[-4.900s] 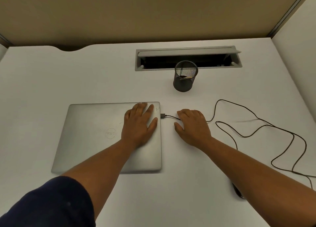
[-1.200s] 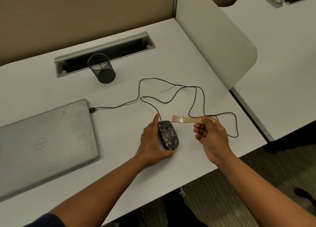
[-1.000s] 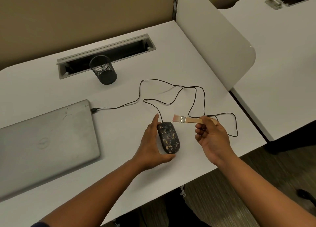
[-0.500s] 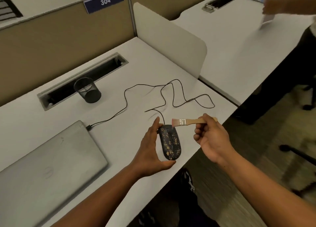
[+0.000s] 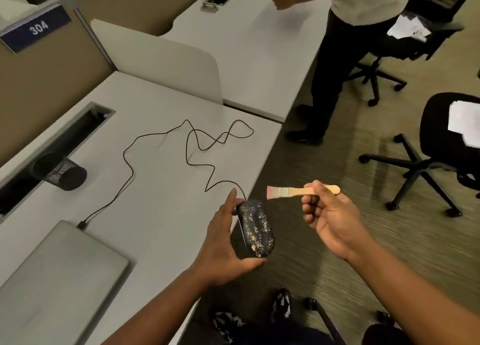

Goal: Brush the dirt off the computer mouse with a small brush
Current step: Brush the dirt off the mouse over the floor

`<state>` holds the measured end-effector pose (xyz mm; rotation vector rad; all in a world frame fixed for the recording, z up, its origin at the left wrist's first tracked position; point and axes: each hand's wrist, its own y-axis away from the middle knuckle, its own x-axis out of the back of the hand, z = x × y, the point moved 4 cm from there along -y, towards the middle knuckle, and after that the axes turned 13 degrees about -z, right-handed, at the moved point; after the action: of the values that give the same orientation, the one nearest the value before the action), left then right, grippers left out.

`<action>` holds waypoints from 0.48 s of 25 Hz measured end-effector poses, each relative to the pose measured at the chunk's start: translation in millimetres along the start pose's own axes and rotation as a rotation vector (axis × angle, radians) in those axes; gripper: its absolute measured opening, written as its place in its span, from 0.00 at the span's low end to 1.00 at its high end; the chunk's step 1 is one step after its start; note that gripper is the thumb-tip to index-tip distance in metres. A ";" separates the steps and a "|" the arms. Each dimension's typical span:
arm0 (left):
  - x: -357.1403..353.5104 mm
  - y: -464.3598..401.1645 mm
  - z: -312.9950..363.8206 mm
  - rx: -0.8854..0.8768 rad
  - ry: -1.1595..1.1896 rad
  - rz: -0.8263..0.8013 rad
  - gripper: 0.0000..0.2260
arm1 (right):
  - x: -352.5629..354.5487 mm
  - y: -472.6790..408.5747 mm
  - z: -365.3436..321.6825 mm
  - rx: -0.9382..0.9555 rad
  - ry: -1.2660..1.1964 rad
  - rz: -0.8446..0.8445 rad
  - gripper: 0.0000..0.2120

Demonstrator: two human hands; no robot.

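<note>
A black computer mouse [image 5: 255,229], speckled with pale dirt, is gripped by the left hand [image 5: 223,243]: the thumb is curled under its near end, the fingers [image 5: 230,201] are wrapped along its left side. The mouse is held lifted at the surface [image 5: 161,188] edge, partly out over the carpeted floor [image 5: 324,240]. Its cable [image 5: 187,147] is trailed away from the fingertips in loose loops across the surface and is plugged into the closed grey laptop [image 5: 57,277], well left of the left hand.

A small brush [image 5: 302,190] with a wooden handle is pinched by the right hand [image 5: 330,217], fingers curled round the handle; the bristles are pointed left toward the mouse, just above and right of its far end, not touching it.

A black mesh pen cup [image 5: 61,171] is seen far left of the fingers, beside a recessed cable tray [image 5: 78,126]. A white divider panel [image 5: 166,66] is stood beyond the cable loops. A standing person [image 5: 345,45] and office chairs [image 5: 441,152] with papers on the seats are seen far beyond the right hand.
</note>
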<state>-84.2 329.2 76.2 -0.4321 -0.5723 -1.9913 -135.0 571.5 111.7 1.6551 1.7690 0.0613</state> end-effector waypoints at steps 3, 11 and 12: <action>-22.7 -8.2 11.8 0.005 -0.032 -0.040 0.65 | 25.8 7.0 1.2 -0.035 -0.019 -0.034 0.12; -58.5 -27.8 29.1 0.053 -0.043 -0.046 0.64 | 67.2 -1.7 2.3 -0.061 -0.055 -0.045 0.03; -60.4 -29.2 30.3 0.050 -0.054 -0.048 0.63 | 68.6 -2.6 2.0 -0.063 -0.055 -0.039 0.03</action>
<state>-80.7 401.7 63.5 -0.4458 -0.6709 -2.0118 -131.8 631.3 78.1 1.5622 1.7398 0.0524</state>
